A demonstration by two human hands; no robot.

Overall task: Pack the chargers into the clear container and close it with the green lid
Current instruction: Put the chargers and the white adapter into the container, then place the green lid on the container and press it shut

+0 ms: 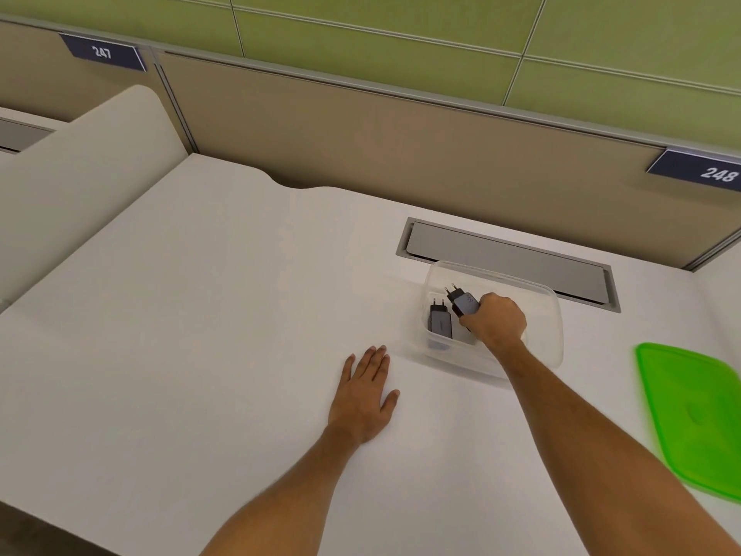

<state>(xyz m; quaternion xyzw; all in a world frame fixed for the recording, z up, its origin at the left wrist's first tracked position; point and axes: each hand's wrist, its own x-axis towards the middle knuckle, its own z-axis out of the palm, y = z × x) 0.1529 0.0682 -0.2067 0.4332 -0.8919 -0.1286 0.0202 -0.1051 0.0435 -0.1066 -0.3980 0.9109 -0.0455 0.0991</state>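
Observation:
A clear plastic container (549, 315) stands open on the white desk, right of centre. Inside it, at the left end, a dark grey charger (440, 323) stands with its prongs pointing up. My right hand (497, 321) reaches into the container and grips a second dark charger (461, 300), prongs pointing up and to the left. My left hand (365, 399) lies flat on the desk with fingers apart, just left of the container and holding nothing. The green lid (693, 415) lies flat on the desk at the far right, apart from the container.
A grey cable flap (509, 258) is set into the desk right behind the container. A beige partition (361, 134) with plates 247 and 248 runs along the back. A cream divider (80, 170) rises at the left. The desk's front edge runs along the lower left.

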